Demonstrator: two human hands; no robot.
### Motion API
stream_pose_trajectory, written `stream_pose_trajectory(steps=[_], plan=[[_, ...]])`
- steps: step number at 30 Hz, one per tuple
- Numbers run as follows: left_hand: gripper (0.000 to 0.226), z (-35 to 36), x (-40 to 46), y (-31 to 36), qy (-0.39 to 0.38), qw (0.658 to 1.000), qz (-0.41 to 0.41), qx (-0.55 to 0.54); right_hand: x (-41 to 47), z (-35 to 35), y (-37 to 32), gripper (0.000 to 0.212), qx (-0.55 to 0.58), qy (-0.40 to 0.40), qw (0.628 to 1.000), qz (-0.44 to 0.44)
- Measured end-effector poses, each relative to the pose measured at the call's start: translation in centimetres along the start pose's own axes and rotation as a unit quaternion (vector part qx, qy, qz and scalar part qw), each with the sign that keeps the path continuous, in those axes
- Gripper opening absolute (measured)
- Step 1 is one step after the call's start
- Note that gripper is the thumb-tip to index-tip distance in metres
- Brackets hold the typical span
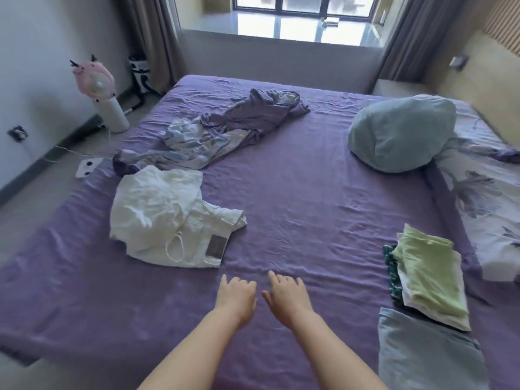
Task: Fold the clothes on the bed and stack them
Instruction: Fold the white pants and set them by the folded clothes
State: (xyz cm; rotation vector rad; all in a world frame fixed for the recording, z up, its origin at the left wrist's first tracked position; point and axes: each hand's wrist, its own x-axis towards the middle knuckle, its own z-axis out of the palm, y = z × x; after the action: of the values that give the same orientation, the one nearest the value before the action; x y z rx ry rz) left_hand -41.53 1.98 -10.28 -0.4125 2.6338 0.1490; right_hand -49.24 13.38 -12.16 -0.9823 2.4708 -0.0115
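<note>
Head view of a bed [295,192] covered by a creased purple sheet, seen from its near edge toward a window [304,12] flanked by grey curtains [152,38]. At left, grey floor runs along a white wall, where a pink-headed fan [98,88] on a white base stands near the bed's far left corner. On the sheet, a heap of unfolded white clothes [166,218] with a drawstring and a grey label lies at left centre; beyond it, touching its far edge, a crumpled purple and floral cloth [225,130] stretches toward the far side. At right, a folded stack [427,277] topped by a pale green garment lies near a floral quilt [484,209]; a dark green patterned edge shows beneath, its remainder hidden. A pale blue pillow [402,133] rests at far right, and a second blue cushion [427,353] is cut off by the lower frame edge, just beside the stack. The left hand [236,296] and right hand [287,296] extend side by side over bare sheet, fingers loosely spread, holding nothing; whether the fingertips touch the sheet cannot be told. Objects on the window ledge are too small to identify.
</note>
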Motion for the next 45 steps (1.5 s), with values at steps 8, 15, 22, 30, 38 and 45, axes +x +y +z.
stream_pose_trajectory(steps=[8, 15, 22, 30, 38, 45], plan=[[0.035, -2.0, -0.5, -15.2, 0.006, 0.999, -0.042, 0.018, 4.8, -2.1, -12.8, 0.058, 0.005, 0.006, 1.000, -0.014], [0.036, -1.1, 2.3, -20.6, -0.008, 0.998, -0.059, -0.029, 9.2, -1.5, -14.9, 0.051, -0.024, -0.009, 0.999, -0.020], [0.038, 1.0, 5.9, -23.7, -0.031, 0.995, -0.083, -0.040, 15.4, 0.6, -15.1, 0.054, -0.035, -0.026, 0.998, -0.045], [0.042, 4.7, 11.9, -25.0, -0.051, 0.998, -0.019, -0.025, 19.6, 4.9, -14.8, 0.052, -0.031, -0.055, 0.998, -0.023], [0.045, 9.4, 18.3, -26.9, -0.066, 0.997, 0.048, 0.004, 24.7, 8.7, -15.4, 0.051, -0.037, 0.007, 0.999, 0.013], [0.049, 10.1, 19.5, -26.3, -0.063, 0.996, 0.062, -0.004, 25.2, 9.1, -15.1, 0.035, -0.079, 0.117, 0.989, -0.051]])
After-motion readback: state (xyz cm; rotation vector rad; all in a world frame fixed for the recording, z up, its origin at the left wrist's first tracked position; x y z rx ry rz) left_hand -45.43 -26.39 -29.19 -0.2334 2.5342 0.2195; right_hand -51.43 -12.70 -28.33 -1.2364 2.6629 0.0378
